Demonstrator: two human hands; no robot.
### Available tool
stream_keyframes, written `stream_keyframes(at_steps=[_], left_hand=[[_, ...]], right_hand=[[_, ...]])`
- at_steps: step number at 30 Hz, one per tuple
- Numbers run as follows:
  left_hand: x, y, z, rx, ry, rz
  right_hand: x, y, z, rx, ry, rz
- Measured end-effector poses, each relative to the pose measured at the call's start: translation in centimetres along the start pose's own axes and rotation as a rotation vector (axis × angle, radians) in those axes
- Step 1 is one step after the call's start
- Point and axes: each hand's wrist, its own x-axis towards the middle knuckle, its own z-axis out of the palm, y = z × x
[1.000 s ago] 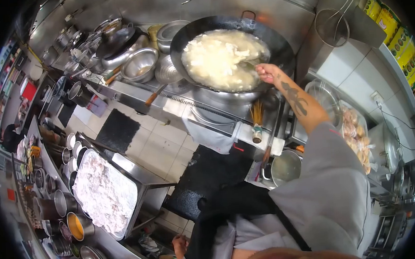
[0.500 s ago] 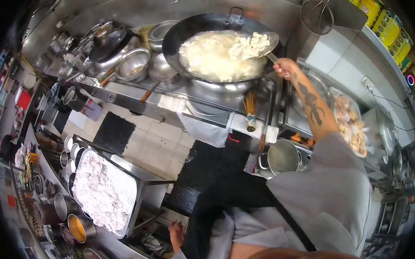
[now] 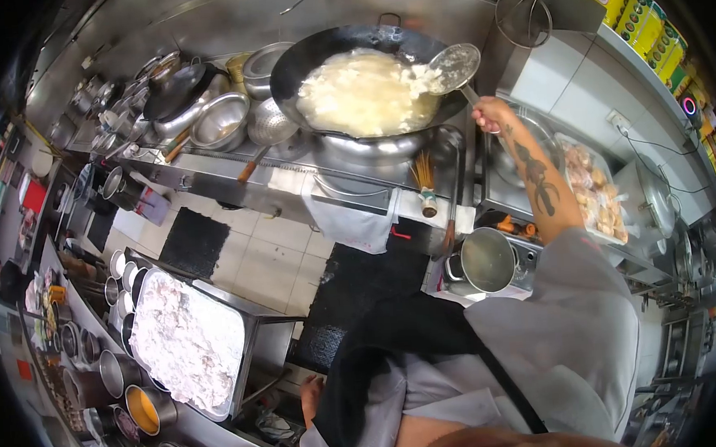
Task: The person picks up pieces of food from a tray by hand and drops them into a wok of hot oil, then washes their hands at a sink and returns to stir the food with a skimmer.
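Observation:
My right hand (image 3: 492, 114) grips the handle of a round metal skimmer (image 3: 453, 64), held tilted over the right rim of a big black wok (image 3: 315, 50). The wok is full of pale pieces in bubbling oil (image 3: 362, 92), and a few pieces cling near the skimmer's lower edge. My left hand (image 3: 311, 393) hangs low by my hip beside the dark apron, fingers loosely curled, holding nothing that I can make out. It is nearest to the corner of a steel tray of floured pieces (image 3: 186, 340).
Steel bowls (image 3: 221, 121), a strainer (image 3: 273, 127) and lidded pots crowd the counter left of the wok. A steel pot (image 3: 488, 260) sits below the stove edge, a tray of pale raw pieces (image 3: 592, 189) lies right. Sauce containers (image 3: 144, 409) line the prep table.
The skimmer rose out of the oil loaded with pieces, then tipped; now it is almost empty and the pieces are back in the wok. My left hand stayed by my hip.

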Motion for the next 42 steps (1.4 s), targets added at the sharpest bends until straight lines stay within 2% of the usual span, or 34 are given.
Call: stream_keyframes(at_steps=[2,4,5,9,12,14,16,17,20,22,25,29,33,35,38,41,42], left_hand=[[-0.1,1.4,0.3,0.073,0.033,0.017],[-1.0,2.1,0.7,-0.051,-0.004,0.023],[-1.7,2.2,0.7,-0.113,-0.021,0.022],[-6.1,6.6,2.6,-0.027,0.019,0.055],[-4.8,4.8,2.4,-0.163,-0.001,0.061],[-1.8,0.6,1.9,-0.375,0.019,0.036],[4.3,-5.0,-0.7,-0.186,-0.071,0.015],[5.8,-5.9,-1.5,-0.087,-0.117,0.006],[2.7,-3.5,0.2,-0.269,-0.023,0.024],[1.0,-2.1,0.9,-0.145,0.018,0.024],[1.0,-2.0,1.5,-0.13,0.022,0.033],[1.1,-2.2,1.8,-0.204,-0.016,0.001],[-0.2,-1.3,2.7,-0.232,0.04,-0.009],[-4.3,2.7,3.9,-0.119,0.055,0.013],[-2.8,1.3,2.7,-0.118,-0.016,0.152],[-1.2,2.2,2.1,0.068,0.057,0.057],[-1.5,3.0,2.1,0.021,0.018,0.069]], right_hand=[[0.2,-0.3,-0.4,0.057,-0.048,-0.005],[-0.6,-0.2,-0.9,0.099,-0.122,0.005],[-0.6,-0.3,-0.9,0.096,-0.114,-0.003],[0.1,-0.6,-1.2,0.003,-0.069,-0.001],[0.8,-0.9,-2.1,0.004,-0.069,0.026],[0.6,-1.4,-2.4,-0.026,-0.07,0.037],[-0.6,-2.5,-2.2,-0.122,-0.051,0.029],[0.0,-2.2,-2.5,-0.153,-0.009,0.021],[1.6,-1.7,-3.0,-0.255,0.12,0.015],[0.5,-1.9,-1.8,-0.334,0.206,0.038],[1.2,-0.8,-1.0,-0.353,0.132,0.061],[1.1,-0.1,-1.1,-0.104,-0.111,0.174],[1.3,1.3,-3.2,-0.12,-0.421,0.217],[1.0,2.1,-4.6,-0.027,-0.425,0.208],[-1.5,1.9,-4.8,0.173,-0.352,0.207],[-1.7,3.1,-5.7,0.265,-0.349,0.177],[-1.5,3.5,-5.9,0.274,-0.369,0.158]])
